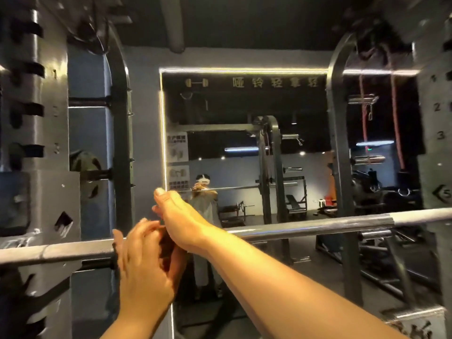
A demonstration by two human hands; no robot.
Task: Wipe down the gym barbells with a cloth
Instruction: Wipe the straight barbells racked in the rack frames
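Observation:
A long steel barbell [305, 227] lies across the rack at chest height, running from the left edge to the right edge. My left hand [144, 263] is at the bar left of its middle, with fingers curled up over it. My right hand [179, 217] crosses above the left one and lies over the bar with its fingers stretched toward the upper left. Something dark [168, 243] sits between the two hands; I cannot tell whether it is a cloth. The bar's stretch behind the hands is hidden.
Grey rack uprights stand at the left [36, 143] and right [437, 143] with numbered holes. A wall mirror [244, 143] ahead reflects a person at the bar and more racks. Spare bars and a rack base [381, 265] lie low on the right.

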